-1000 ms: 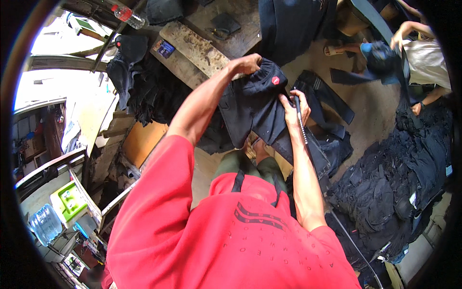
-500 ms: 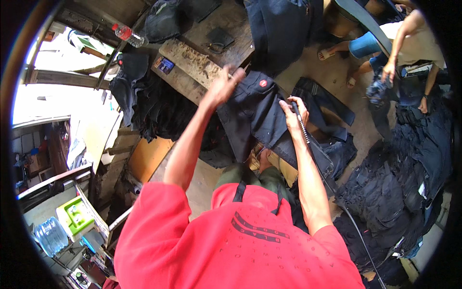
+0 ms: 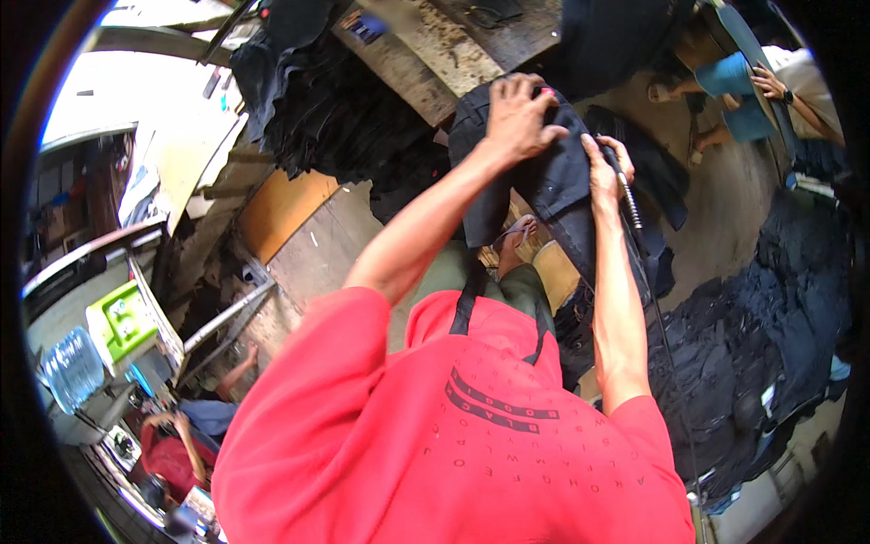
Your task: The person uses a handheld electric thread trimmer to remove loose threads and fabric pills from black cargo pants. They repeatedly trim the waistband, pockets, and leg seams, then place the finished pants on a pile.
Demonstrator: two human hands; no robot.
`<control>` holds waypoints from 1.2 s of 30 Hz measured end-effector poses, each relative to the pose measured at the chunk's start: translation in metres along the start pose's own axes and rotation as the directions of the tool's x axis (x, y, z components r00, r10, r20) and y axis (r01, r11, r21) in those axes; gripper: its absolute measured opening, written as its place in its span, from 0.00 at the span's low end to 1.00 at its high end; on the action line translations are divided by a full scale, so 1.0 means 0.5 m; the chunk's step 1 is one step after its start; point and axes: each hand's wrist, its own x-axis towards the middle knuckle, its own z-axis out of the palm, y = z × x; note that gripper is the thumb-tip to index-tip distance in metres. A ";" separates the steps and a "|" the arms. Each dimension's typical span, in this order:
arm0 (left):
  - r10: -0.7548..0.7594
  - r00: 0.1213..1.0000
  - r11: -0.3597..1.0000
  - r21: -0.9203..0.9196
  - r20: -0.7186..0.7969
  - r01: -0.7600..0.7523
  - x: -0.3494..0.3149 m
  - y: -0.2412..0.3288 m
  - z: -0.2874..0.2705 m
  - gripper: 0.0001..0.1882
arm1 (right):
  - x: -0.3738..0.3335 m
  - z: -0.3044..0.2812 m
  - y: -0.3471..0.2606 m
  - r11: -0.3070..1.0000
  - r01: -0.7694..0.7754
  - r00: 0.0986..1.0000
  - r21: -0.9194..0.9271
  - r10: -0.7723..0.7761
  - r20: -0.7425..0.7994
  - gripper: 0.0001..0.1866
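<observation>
A pair of dark trousers (image 3: 555,189) hangs over the wooden bench edge in front of me, with a small red tag partly under my fingers. My left hand (image 3: 521,120) lies on the upper part of the cloth, thumb stretched out and fingers apart. In my right hand (image 3: 607,172) is a slim black corded handpiece (image 3: 620,167) with a metal spring sleeve at its tail. Its tip points up and away, close to the trousers' right side; whether it touches the cloth I cannot tell. The black cord (image 3: 666,340) runs down past my right forearm.
The wooden bench (image 3: 453,56) stands ahead, with dark garments (image 3: 331,109) stacked to its left. A large heap of dark clothes (image 3: 770,290) lies at right. One person (image 3: 802,91) sits at the far right, another (image 3: 172,453) at lower left near a water jug (image 3: 74,370).
My left hand has come down from the air onto the trousers. The view has turned, so the bench and trousers stand higher and farther right. The right hand still holds the handpiece.
</observation>
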 end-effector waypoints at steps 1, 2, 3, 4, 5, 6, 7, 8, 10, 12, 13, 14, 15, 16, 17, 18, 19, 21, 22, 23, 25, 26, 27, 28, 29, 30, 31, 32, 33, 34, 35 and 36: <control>-0.133 0.988 0.991 -0.013 0.085 0.134 0.003 0.018 0.018 0.33 | 0.007 0.005 0.004 0.996 -0.025 1.000 0.086 0.025 0.003 0.18; -0.191 0.979 0.980 -0.047 0.067 0.194 0.009 0.023 0.029 0.30 | 0.009 0.006 0.009 0.996 0.000 1.000 0.087 -0.002 0.017 0.18; -0.251 0.965 0.962 -0.091 0.073 0.257 0.017 0.019 0.037 0.27 | 0.012 0.006 0.012 0.994 0.045 0.999 0.100 -0.047 0.016 0.17; -0.248 0.969 0.966 -0.082 -0.010 0.247 0.014 0.020 0.044 0.22 | 0.014 0.002 0.014 0.987 0.050 0.997 0.150 -0.058 0.049 0.16; -0.262 0.965 0.957 -0.129 -0.007 0.259 0.011 0.009 0.044 0.21 | 0.010 -0.005 0.015 0.981 0.038 0.994 0.193 -0.056 0.093 0.15; -0.274 0.961 0.953 -0.126 0.015 0.274 0.000 0.006 0.043 0.20 | 0.009 -0.017 0.015 0.995 0.032 0.994 0.096 -0.042 0.100 0.14; -0.234 0.971 0.963 -0.146 -0.041 0.226 -0.008 -0.004 0.038 0.19 | 0.001 -0.032 0.016 0.995 0.094 0.989 0.027 -0.096 0.115 0.14; -0.251 0.967 0.956 -0.171 -0.044 0.240 -0.024 -0.002 0.035 0.19 | -0.004 -0.046 0.016 0.993 0.111 0.981 0.048 -0.117 0.155 0.14; -0.274 0.955 0.943 -0.229 -0.116 0.242 -0.046 0.009 0.025 0.19 | -0.022 -0.081 0.013 0.995 0.101 0.977 -0.014 -0.097 0.188 0.15; -0.312 0.941 0.941 -0.182 -0.134 0.286 -0.046 0.031 0.014 0.17 | -0.042 -0.110 0.008 0.996 0.043 0.982 -0.084 -0.027 0.189 0.16; -0.318 0.934 0.942 -0.161 -0.162 0.293 -0.042 0.042 0.007 0.16 | -0.051 -0.119 0.003 0.999 0.038 0.978 -0.023 -0.032 0.207 0.14; -0.298 0.946 0.946 -0.174 -0.131 0.274 -0.037 0.052 -0.003 0.15 | -0.066 -0.134 -0.003 0.996 0.089 0.971 -0.004 -0.086 0.223 0.15; -0.254 0.964 0.961 -0.135 -0.073 0.243 -0.031 0.049 -0.017 0.13 | -0.084 -0.149 -0.009 0.969 0.227 0.965 -0.102 -0.209 0.161 0.16; -0.182 0.963 0.983 -0.073 -0.199 0.170 -0.035 0.058 -0.029 0.16 | -0.095 -0.158 -0.019 0.952 0.295 0.952 -0.080 -0.286 0.112 0.15; -0.121 0.980 0.990 -0.096 -0.156 0.107 -0.042 0.063 -0.044 0.21 | -0.115 -0.175 -0.029 0.954 0.298 0.954 -0.009 -0.298 0.017 0.13; -0.025 0.963 0.991 -0.134 -0.269 -0.012 -0.055 0.071 -0.059 0.25 | -0.120 -0.186 -0.043 0.973 0.223 0.975 0.055 -0.222 -0.020 0.13; 0.016 0.962 0.992 -0.114 -0.273 -0.049 -0.081 0.092 -0.077 0.27 | -0.143 -0.212 -0.059 0.936 0.340 0.940 0.087 -0.336 -0.058 0.15; -0.017 0.994 0.922 -0.386 -0.112 -0.028 -0.123 0.159 -0.093 0.23 | -0.177 -0.247 -0.093 0.921 0.350 0.935 0.174 -0.332 -0.122 0.19; -0.174 0.950 0.604 -0.734 0.259 0.311 -0.139 0.208 -0.089 0.18 | -0.203 -0.261 -0.108 0.908 0.198 0.980 0.369 -0.182 -0.079 0.22; -0.032 0.881 0.386 -0.808 0.472 0.446 -0.136 0.253 -0.082 0.18 | -0.196 -0.274 -0.124 0.946 0.289 0.957 0.149 -0.279 -0.084 0.30; 0.271 0.548 0.127 -0.594 0.791 0.795 -0.133 0.327 -0.078 0.17 | -0.208 -0.294 -0.149 0.957 -0.080 0.997 0.277 0.071 0.043 0.39; 0.304 0.582 -0.028 -0.603 0.755 0.797 -0.143 0.369 -0.075 0.18 | -0.214 -0.300 -0.160 0.948 0.020 0.998 0.318 0.002 -0.070 0.41; 0.355 0.633 -0.193 -0.609 0.688 0.769 -0.110 0.411 -0.054 0.19 | -0.182 -0.306 -0.170 0.935 0.117 0.981 0.334 -0.057 -0.184 0.43; 0.383 0.652 -0.226 -0.618 0.655 0.753 -0.108 0.421 -0.061 0.19 | -0.193 -0.301 -0.180 0.930 0.158 0.965 0.331 -0.074 -0.251 0.43; 0.322 0.577 -0.256 -0.518 0.750 0.816 -0.093 0.445 -0.055 0.18 | -0.182 -0.307 -0.185 0.925 0.184 0.941 0.332 -0.068 -0.332 0.44; 0.357 0.576 -0.218 -0.533 0.736 0.817 -0.084 0.463 -0.053 0.16 | -0.186 -0.313 -0.192 0.910 0.203 0.933 0.361 -0.067 -0.355 0.45; 0.328 0.562 -0.211 -0.521 0.760 0.827 -0.075 0.477 -0.055 0.15 | -0.202 -0.320 -0.200 0.862 0.078 0.956 0.502 0.079 -0.284 0.47; 0.399 0.626 -0.186 -0.610 0.670 0.770 -0.064 0.486 -0.057 0.14 | -0.221 -0.339 -0.211 0.891 0.018 0.979 0.454 0.077 -0.190 0.48; 0.393 0.631 -0.135 -0.637 0.669 0.759 -0.054 0.490 -0.064 0.13 | -0.254 -0.373 -0.227 0.868 -0.235 0.966 0.437 0.257 0.009 0.46; 0.405 0.675 -0.174 -0.673 0.617 0.719 -0.047 0.500 -0.067 0.12 | -0.287 -0.412 -0.252 0.837 -0.382 0.915 0.393 0.283 0.287 0.43; 0.376 0.729 -0.085 -0.762 0.572 0.641 -0.034 0.497 -0.076 0.13 | -0.316 -0.472 -0.279 0.741 -0.616 0.713 0.266 0.383 0.588 0.38; 0.327 0.778 0.012 -0.826 0.536 0.564 -0.023 0.496 -0.081 0.11 | -0.351 -0.532 -0.317 0.915 -0.310 0.854 0.257 0.148 0.499 0.29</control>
